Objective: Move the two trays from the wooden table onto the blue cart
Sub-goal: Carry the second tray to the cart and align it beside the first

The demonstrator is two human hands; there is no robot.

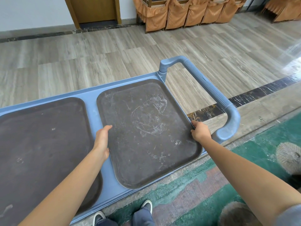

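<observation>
- The blue cart (pixel 93 97) stands side-on below the camera, its top shelf holding both dark brown trays side by side.
- The right tray (pixel 146 132) lies flat on the cart at the end nearest the handle (pixel 210 88); its far corner sits just beside the handle's post. Its surface is scuffed with pale smears and rings.
- The left tray (pixel 44 144) lies flat on the cart too, on the side away from the handle. A strip of bare blue shelf shows between the two trays; they do not touch.
- The left hand (pixel 102 141) rests on the left long rim of the right tray, over the blue strip. Its fingers are held together and reach along the rim, thumb on the tray side. Whether it grips the rim or only lies against it, I cannot tell.
- The right hand (pixel 200 131) is curled over the right long rim of the right tray, on the handle side, fingers wrapped about the edge and knuckles up.
- Both forearms are bare and reach in from the near side of the cart.
- Two shoes (pixel 146 207) and dark trouser legs show just below the cart's near edge, on a worn green carpet (pixel 260 149).
- Beyond the cart lies a wood-patterned floor (pixel 97 54), and well past it a row of chairs (pixel 182 12) in orange covers beside a wooden door (pixel 94 8).
</observation>
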